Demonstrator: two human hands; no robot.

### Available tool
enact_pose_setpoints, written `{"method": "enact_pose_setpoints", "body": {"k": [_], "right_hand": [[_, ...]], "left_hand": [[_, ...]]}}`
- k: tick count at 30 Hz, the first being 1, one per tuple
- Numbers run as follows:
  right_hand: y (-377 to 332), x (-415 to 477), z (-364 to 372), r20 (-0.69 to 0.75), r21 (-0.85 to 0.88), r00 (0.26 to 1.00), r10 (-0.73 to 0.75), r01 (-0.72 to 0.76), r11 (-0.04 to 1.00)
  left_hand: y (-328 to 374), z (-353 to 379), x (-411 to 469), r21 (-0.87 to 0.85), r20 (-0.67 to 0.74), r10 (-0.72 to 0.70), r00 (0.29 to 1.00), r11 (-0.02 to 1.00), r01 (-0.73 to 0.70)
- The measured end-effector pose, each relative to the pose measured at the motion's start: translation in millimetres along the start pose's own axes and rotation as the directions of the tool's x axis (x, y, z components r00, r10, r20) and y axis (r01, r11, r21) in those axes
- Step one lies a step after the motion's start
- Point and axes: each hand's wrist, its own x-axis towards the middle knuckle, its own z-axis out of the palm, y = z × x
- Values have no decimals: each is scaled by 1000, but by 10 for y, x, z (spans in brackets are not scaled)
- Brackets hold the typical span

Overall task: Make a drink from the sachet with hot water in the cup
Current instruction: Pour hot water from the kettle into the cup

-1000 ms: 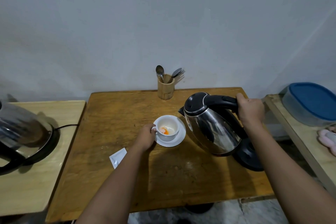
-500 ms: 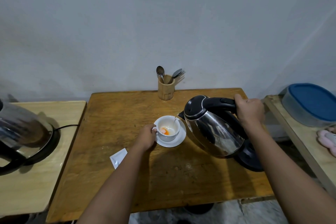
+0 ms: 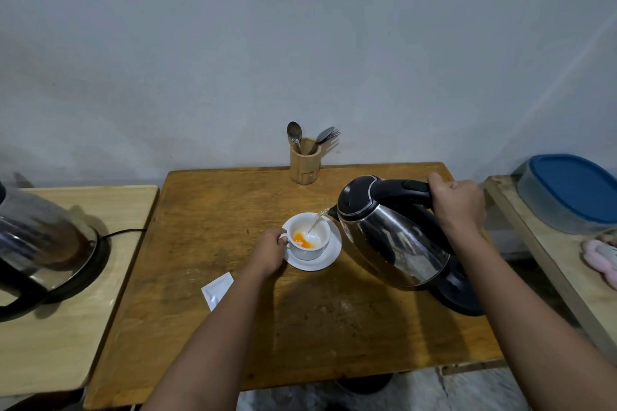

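As water streams in, white cup (image 3: pixel 309 237) holds orange powder (image 3: pixel 302 239).

On the table (image 3: pixel 233 327), the cup (image 3: pixel 309 237) sat in its saucer (image 3: pixel 320 262) at centre, the tilted kettle (image 3: pixel 390 237) to its right above the base (image 3: pixel 460 294), the sachet (image 3: pixel 217 287) near-left, and the utensil holder (image 3: pixel 304 162) at the far edge.

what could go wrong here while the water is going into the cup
1. The left hand holds the cup at its handle, close to the hot stream; a splash could scald it.
2. The kettle, tilted by the right hand, pours from above the rim; tipping further might send water onto the saucer.
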Motion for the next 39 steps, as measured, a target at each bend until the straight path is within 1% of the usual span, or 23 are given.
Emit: {"method": "enact_pose_setpoints", "body": {"k": [4, 10, 23, 39], "right_hand": [[-7, -8, 5, 0, 5, 1000, -5, 5, 1000], [4, -29, -5, 8, -10, 1000, -9, 9, 1000], [-3, -25, -33, 0, -13, 1000, -13, 13, 1000], [-8, -39, 17, 5, -17, 999, -33, 33, 999]], "left_hand": [[5, 3, -4, 9, -12, 22, 1000, 1000, -22], [27, 1, 11, 2, 0, -22, 1000, 1000, 22], [67, 55, -1, -21, -56, -66, 996, 998, 65], [79, 46, 4, -35, -37, -69, 997, 997, 68]]}}
